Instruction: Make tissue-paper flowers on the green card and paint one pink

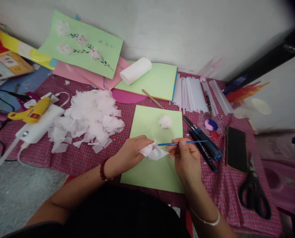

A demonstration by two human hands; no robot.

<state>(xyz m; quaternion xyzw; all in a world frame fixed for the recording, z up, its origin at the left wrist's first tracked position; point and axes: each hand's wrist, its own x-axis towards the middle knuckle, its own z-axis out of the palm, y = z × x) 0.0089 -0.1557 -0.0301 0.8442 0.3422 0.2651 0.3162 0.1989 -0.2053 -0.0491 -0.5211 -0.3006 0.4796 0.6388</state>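
Note:
My left hand (131, 152) pinches a white tissue piece (157, 153) over the light green sheet (149, 178). In my right hand (187, 162) is a thin blue paintbrush (168, 144), held level between thumb and fingers. Its tip points left and meets the tissue at my left fingertips; whether it presses into the tissue is too small to tell. Beyond my hands, a fluffy white tissue flower (165, 122) sits on the upper part of the green sheet.
At left lie a heap of tissue squares (90, 115) and a yellow glue gun (34, 110) on a white power strip (42, 124). Glue sticks (190, 94), pens (204, 150), a phone (236, 148) and scissors (254, 190) lie right. A finished flower picture (88, 36) leans behind.

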